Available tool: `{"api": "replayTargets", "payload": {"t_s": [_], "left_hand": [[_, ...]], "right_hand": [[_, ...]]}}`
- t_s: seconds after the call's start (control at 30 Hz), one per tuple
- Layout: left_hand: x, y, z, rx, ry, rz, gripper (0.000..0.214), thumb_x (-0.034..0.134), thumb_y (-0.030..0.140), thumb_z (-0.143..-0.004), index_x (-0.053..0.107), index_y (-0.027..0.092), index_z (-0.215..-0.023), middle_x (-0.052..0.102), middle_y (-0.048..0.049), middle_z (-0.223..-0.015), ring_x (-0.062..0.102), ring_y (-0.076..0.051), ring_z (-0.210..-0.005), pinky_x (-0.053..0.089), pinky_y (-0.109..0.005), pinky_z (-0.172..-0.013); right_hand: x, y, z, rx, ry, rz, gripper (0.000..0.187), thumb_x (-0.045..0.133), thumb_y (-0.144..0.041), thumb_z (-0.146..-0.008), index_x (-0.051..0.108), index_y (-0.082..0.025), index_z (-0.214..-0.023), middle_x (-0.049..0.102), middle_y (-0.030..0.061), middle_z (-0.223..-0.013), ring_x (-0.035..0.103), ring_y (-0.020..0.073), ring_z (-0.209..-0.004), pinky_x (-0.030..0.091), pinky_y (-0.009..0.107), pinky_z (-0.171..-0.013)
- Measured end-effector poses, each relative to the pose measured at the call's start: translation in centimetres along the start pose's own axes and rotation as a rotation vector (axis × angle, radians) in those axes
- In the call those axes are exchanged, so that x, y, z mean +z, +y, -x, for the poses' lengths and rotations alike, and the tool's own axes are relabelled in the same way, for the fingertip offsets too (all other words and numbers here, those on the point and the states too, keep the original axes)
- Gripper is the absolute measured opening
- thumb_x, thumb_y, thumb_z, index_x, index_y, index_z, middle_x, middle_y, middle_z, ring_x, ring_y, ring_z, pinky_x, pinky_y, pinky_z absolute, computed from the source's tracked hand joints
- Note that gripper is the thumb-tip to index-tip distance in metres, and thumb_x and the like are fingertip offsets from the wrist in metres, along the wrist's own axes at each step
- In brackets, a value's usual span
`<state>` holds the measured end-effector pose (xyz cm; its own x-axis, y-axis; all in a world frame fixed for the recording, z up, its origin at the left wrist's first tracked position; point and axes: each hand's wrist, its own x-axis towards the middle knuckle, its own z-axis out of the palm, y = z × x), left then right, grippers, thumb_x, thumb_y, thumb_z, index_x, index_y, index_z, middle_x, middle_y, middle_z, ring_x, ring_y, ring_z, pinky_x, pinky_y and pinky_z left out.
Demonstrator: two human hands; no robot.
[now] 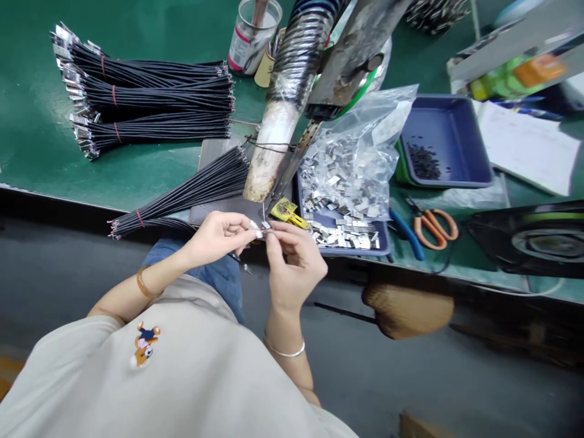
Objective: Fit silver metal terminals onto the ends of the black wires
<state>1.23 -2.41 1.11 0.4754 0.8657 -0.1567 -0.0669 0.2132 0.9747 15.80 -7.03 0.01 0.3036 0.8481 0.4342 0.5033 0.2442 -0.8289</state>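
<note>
My left hand (223, 236) is closed in a pinch on a thin black cable (238, 261), whose other end hangs below the fingers. Fingertip to fingertip with it, my right hand (294, 258) pinches a small shiny metal piece, probably a connector (266, 225). Both hands meet at the bench edge, just under a thin wire and the pointed tip of a soldering tool (292, 161). Fingers partly hide the joint between cable and metal piece. Left of the hands lies a bundle of black cables (191, 185) tied with a red band.
Tied cable bundles (155, 91) lie at the back left. A taped hose (285, 103) comes down over the bench. To the right are a tray of metal connectors (347, 228), a blue bin (449, 140) with small black parts, orange-handled pliers (435, 230) and a paper pad (529, 146).
</note>
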Motion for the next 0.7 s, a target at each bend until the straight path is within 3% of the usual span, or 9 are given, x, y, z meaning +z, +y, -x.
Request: {"api": "replayTargets", "payload": {"t_s": [0.1,0.2,0.47,0.6,0.7], "left_hand": [[0.1,0.3,-0.4,-0.030,0.029,0.057,0.027,0.072,0.036,-0.073,0.063,0.011,-0.072,0.045,0.0053,-0.052,0.036,-0.004,-0.048,0.027,-0.019,-0.048],[0.3,0.5,-0.6,-0.005,0.058,0.028,0.020,0.069,0.030,-0.069,0.062,0.011,-0.068,0.038,0.0070,-0.051,0.030,-0.004,-0.049,0.021,-0.020,-0.048],[0.5,0.4,-1.0,-0.002,0.082,0.061,0.022,0.065,0.033,-0.072,0.063,0.012,-0.068,0.036,0.0072,-0.049,0.026,-0.004,-0.049,0.020,-0.021,-0.048],[0.5,0.4,-1.3,0.029,0.120,0.073,0.023,0.067,0.033,-0.072,0.062,0.013,-0.064,0.042,0.0053,-0.053,0.031,-0.005,-0.051,0.025,-0.021,-0.049],[0.6,0.3,-1.4,0.064,0.141,0.075,0.022,0.067,0.032,-0.072,0.061,0.013,-0.062,0.044,0.0049,-0.054,0.033,-0.005,-0.052,0.028,-0.021,-0.051]], "right_hand": [[-0.2,-0.1,0.0,-0.096,0.095,0.011,0.009,0.060,-0.024,-0.093,0.069,-0.022,-0.089,0.075,0.0052,-0.093,0.074,0.0192,-0.087,0.062,0.035,-0.074],[-0.3,-0.1,0.3,-0.145,0.068,-0.036,0.009,0.057,-0.022,-0.094,0.065,-0.023,-0.091,0.076,0.0050,-0.094,0.075,0.0192,-0.088,0.063,0.036,-0.077],[0.1,0.6,0.4,-0.053,0.089,-0.045,0.007,0.065,-0.021,-0.089,0.061,-0.021,-0.084,0.076,0.0055,-0.095,0.076,0.0189,-0.087,0.064,0.034,-0.075],[0.0,1.0,0.3,-0.198,0.027,0.037,0.010,0.067,-0.014,-0.086,0.063,-0.023,-0.087,0.077,0.0061,-0.102,0.076,0.0183,-0.091,0.065,0.034,-0.080],[0.1,1.2,0.2,-0.335,0.030,0.153,0.014,0.067,-0.012,-0.085,0.061,-0.024,-0.085,0.078,0.0056,-0.101,0.077,0.0182,-0.088,0.065,0.032,-0.075]]}}
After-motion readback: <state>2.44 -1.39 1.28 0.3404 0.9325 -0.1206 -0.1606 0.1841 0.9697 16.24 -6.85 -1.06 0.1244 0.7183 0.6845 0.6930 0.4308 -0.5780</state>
